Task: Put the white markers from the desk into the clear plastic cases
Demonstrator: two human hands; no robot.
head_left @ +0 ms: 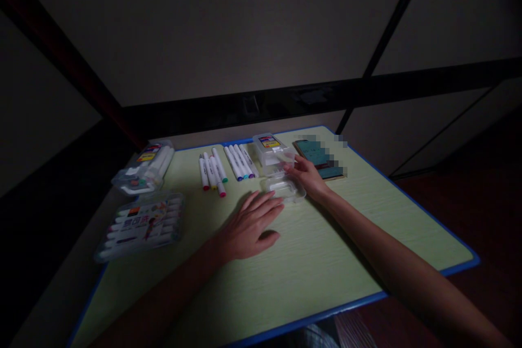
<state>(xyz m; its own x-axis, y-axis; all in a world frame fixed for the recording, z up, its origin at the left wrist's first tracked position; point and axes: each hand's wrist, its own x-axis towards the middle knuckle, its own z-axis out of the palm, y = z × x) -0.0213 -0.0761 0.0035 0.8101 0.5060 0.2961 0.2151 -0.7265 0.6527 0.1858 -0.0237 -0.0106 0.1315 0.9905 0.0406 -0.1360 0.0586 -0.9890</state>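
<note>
My left hand (249, 224) lies flat on the pale green table (310, 261), fingers stretched out and empty, its fingertips just short of a clear plastic lid (284, 187). My right hand (306, 175) reaches past that lid and pinches the edge of a clear plastic marker case (269, 150) with a yellow label. Several white markers (212, 172) with coloured caps lie in a row to the left of the case, and a second group of markers (240, 161) lies next to it.
At the table's left edge sit two clear packs of markers, one upright-tilted pack (143, 169) and one flat pack (141, 225). A dark teal booklet (322, 160) lies behind my right hand. The table has a blue rim (460, 267); the room is dark.
</note>
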